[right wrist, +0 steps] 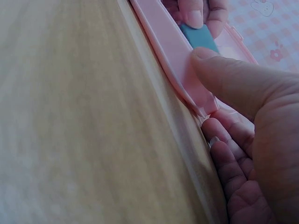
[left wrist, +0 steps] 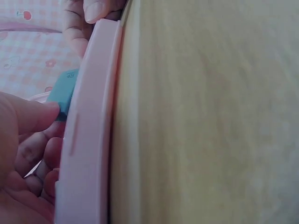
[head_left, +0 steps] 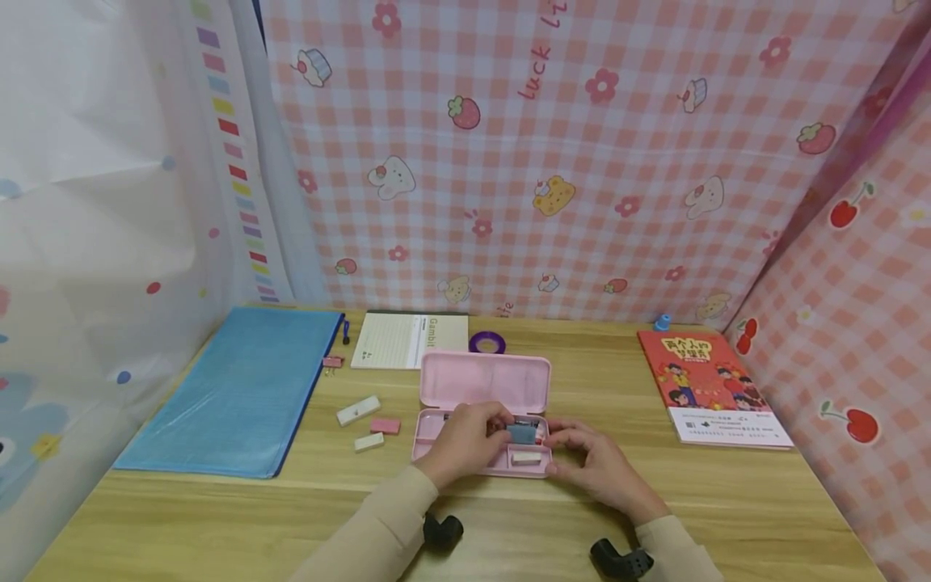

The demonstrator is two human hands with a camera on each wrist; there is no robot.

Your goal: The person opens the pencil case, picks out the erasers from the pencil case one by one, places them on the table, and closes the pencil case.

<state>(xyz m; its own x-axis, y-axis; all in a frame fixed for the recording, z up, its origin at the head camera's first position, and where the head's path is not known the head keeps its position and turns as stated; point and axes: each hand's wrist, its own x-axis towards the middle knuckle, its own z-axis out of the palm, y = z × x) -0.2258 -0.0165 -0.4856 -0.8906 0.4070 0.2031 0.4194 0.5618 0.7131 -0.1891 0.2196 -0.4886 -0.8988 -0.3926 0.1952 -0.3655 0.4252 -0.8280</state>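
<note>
Fingers of the left hand pinch a blue eraser over the open pink case, near the desk's front edge. Right hand grips the case's right end, steadying it.

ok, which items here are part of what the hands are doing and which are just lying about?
In use:
open pink plastic pencil case
blue eraser, left hand holds it
right hand, steadies the case

Lying about:
blue mesh zip pouch
lined notepad
purple tape roll
red picture book
three small erasers

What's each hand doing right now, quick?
Left hand: pinching the blue eraser inside the pink pencil case.
Right hand: gripping the case's right end.
</note>
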